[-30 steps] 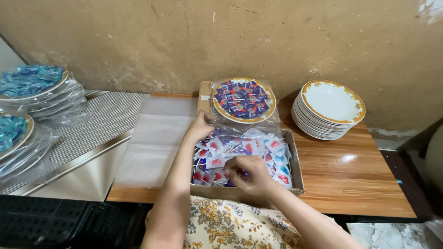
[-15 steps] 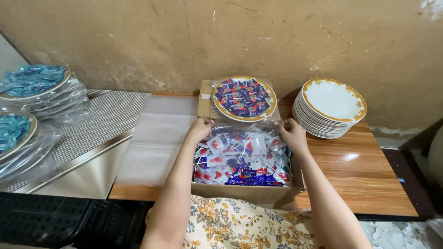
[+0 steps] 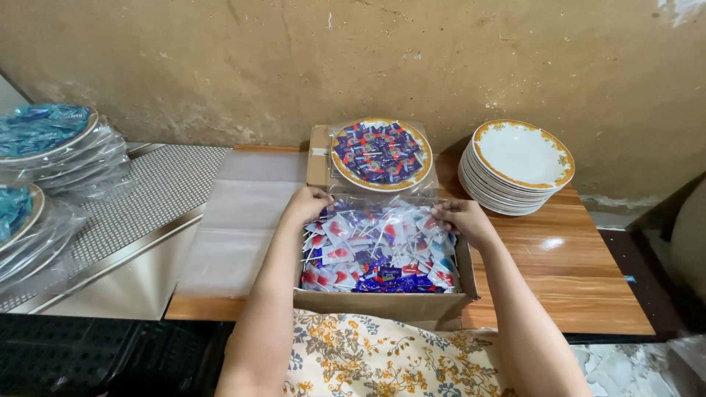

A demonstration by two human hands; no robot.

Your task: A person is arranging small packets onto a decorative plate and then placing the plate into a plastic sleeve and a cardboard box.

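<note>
- The cardboard box (image 3: 382,303) of wrapped sweets (image 3: 379,250) sits on the worktop (image 3: 573,265), right between your hands.
- Your left hand (image 3: 305,204) and right hand (image 3: 460,218) each pinch the clear plastic film (image 3: 382,200) at the box's far corners.
- Fingertips are hidden under the film's glare.

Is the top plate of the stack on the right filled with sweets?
No: the top plate of the stack is bare and white, while the wrapped sweets lie on the bagged plate beside it.

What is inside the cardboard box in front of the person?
The cardboard box holds many small wrapped candies in red, white and blue, under clear plastic film. What lies beneath the top layer is hidden.
</note>
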